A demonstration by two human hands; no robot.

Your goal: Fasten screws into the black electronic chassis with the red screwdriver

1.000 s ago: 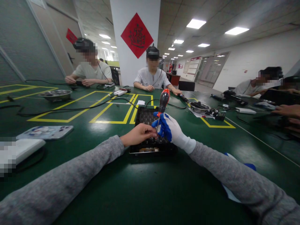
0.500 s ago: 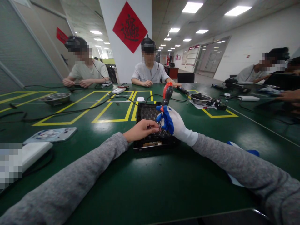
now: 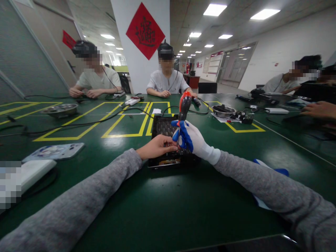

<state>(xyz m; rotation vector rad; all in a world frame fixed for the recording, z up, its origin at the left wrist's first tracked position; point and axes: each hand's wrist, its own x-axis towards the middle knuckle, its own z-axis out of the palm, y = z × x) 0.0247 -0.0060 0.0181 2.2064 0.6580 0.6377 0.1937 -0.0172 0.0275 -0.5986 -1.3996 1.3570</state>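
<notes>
My right hand [image 3: 193, 138], in a white glove with blue-coated fingers, is closed round the lower part of a screwdriver [image 3: 185, 104]. Its red and black handle points up and its shaft runs down into a black open case [image 3: 160, 164]. Beside the shaft's lower end, my bare left hand [image 3: 160, 146] has thumb and fingers pinched together. What they hold, if anything, is too small to make out. Inside the case, a dark ribbed surface and a brownish-orange part [image 3: 168, 162] show near the front edge. The screwdriver's tip is hidden by my fingers.
A phone [image 3: 54, 152] and a white box-like device [image 3: 36, 178] lie at left. Metal bowls [image 3: 61, 110] [image 3: 223, 110] stand farther back, with cables across the table. A blue and white glove [image 3: 282, 172] lies partly under my right forearm. Several people sit around the table.
The screwdriver's handle has swung slightly left and stands a little differently tilted. My right fingers have shifted slightly on it. My left hand stays at the case, close to the shaft.
</notes>
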